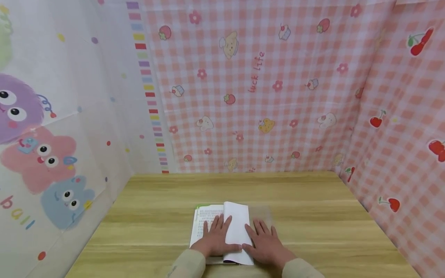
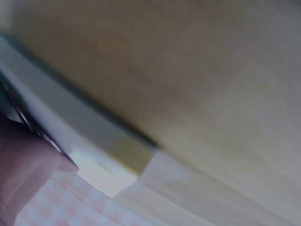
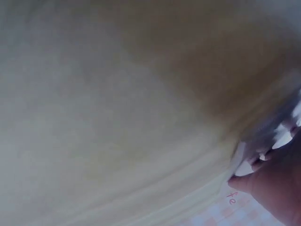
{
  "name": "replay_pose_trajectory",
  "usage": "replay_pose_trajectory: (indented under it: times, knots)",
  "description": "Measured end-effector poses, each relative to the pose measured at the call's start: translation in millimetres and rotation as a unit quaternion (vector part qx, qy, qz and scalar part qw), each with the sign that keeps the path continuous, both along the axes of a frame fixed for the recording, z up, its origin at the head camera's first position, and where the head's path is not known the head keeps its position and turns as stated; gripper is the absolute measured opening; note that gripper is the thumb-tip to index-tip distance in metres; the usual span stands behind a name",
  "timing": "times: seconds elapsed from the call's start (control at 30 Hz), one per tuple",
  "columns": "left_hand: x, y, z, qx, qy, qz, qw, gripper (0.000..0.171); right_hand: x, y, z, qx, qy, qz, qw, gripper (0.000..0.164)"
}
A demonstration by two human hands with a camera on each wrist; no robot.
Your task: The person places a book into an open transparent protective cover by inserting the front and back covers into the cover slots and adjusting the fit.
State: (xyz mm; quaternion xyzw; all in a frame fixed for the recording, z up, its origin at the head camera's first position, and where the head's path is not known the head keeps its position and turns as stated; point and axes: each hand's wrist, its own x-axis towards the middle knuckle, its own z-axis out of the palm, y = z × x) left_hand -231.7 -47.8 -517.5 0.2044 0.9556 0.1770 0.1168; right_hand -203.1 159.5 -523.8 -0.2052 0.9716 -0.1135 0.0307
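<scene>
An open book (image 1: 208, 214) lies on the table in the head view, its left page covered in rows of print. A blank white sheet (image 1: 237, 220) covers its right part, with the lower edge slightly lifted. My left hand (image 1: 216, 238) rests flat across the page and the sheet, fingers spread. Beside the sheet's right edge, my right hand (image 1: 265, 243) presses down with spread fingers on a clear plastic film (image 1: 260, 212). The thumbs almost meet on the sheet. In the left wrist view the book's thick side (image 2: 89, 120) shows next to the left hand (image 2: 28, 165).
The book rests near the front of a wood-grain table (image 1: 156, 216). A pink checked cloth (image 1: 257, 108) hangs behind it, a cherry-patterned cloth (image 1: 410, 127) on the right, and a white cartoon-printed cloth (image 1: 94, 123) on the left.
</scene>
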Motion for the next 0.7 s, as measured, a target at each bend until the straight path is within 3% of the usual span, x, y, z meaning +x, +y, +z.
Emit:
replay_pose_trajectory:
  times: [0.17,0.5,0.7]
  knots:
    - [-4.9,-2.1,4.1,0.055,-0.034,0.018,0.9978,0.081,-1.8,1.4,0.8,-0.006,-0.021,-0.007,1.0,0.069]
    - [2.0,0.1,15.2,0.017,-0.023,0.006,0.9996,0.079,-9.8,6.1,-11.7,-0.004,0.01,-0.006,1.0,0.069]
    - [0.6,2.6,11.2,-0.004,-0.002,0.009,1.0,0.081,-12.0,6.8,-13.0,0.006,0.003,-0.003,1.0,0.066]
